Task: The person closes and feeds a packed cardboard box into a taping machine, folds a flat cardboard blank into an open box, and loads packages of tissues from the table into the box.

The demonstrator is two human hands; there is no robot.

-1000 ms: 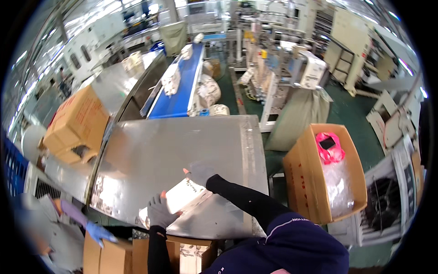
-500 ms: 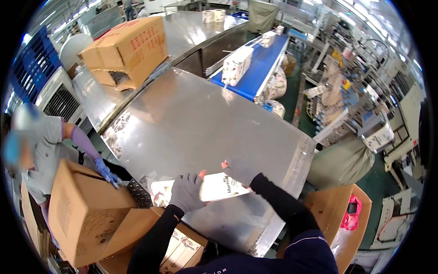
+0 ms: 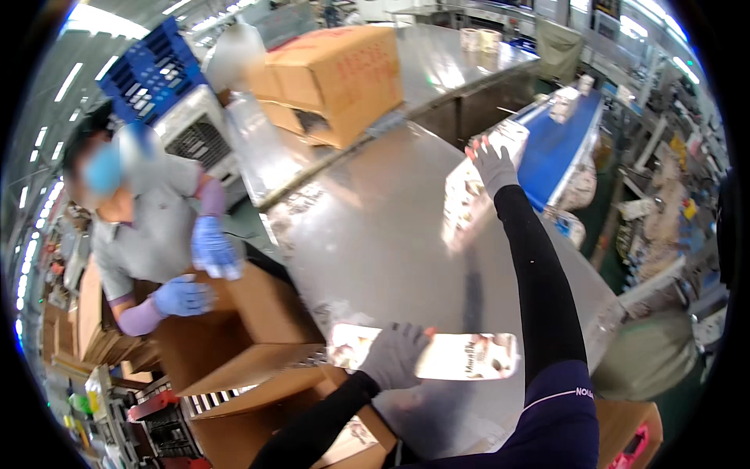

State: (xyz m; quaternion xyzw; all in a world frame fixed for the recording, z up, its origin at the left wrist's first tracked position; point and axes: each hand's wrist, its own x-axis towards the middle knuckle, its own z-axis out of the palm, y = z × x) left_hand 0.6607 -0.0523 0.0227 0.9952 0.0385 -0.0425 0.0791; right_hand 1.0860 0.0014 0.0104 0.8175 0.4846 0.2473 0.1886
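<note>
Near the front of the metal table (image 3: 375, 258), a long white printed pack (image 3: 473, 356) lies crosswise. My left hand (image 3: 393, 356), in a grey glove with bare fingertips, grips it around the middle. My right arm is stretched far forward. At the table's far right edge, by the end of the blue conveyor belt (image 3: 558, 148), my gloved right hand (image 3: 494, 162) holds the top of another printed pack (image 3: 466, 199). Glare and a reflection in the metal blur that pack's lower end.
A co-worker in blue gloves (image 3: 183, 297) handles an open carton (image 3: 199, 344) at the left. Another open carton (image 3: 289, 399) stands by my left forearm. A big cardboard box (image 3: 336, 82) sits at the back. More packs (image 3: 564, 103) ride the belt.
My right hand has left the near pack and reached forward to the pack by the belt. My left hand stays on the near pack. The view has swung left, and the co-worker's carton now shows open.
</note>
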